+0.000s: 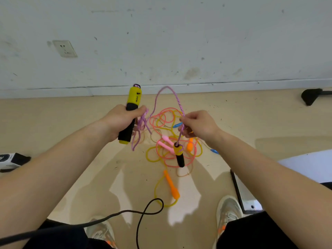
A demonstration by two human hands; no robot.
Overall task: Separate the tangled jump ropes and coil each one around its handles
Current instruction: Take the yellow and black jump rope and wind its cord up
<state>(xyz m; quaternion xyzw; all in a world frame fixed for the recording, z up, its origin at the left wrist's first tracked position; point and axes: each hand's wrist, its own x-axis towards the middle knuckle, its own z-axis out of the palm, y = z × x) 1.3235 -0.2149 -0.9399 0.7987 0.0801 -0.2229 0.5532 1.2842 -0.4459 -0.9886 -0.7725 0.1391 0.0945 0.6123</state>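
**Purple rope, held above the pile**

Left hand: forearm extended, fingers wrapped round the yellow-and-black handle, which is held near upright.
Right hand: forearm extended, fingers pinching the purple rope, which arcs between both hands.
Second handle: dangles below the right hand, over the pink-and-yellow tangle on the floor.

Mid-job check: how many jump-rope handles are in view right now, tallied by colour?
Yellow-and-black handles: 2 (one in the left hand, one hanging from the purple rope that the right hand pinches)
Pink handles: 2
Orange handles: 2
Blue handles: 2
Total: 8
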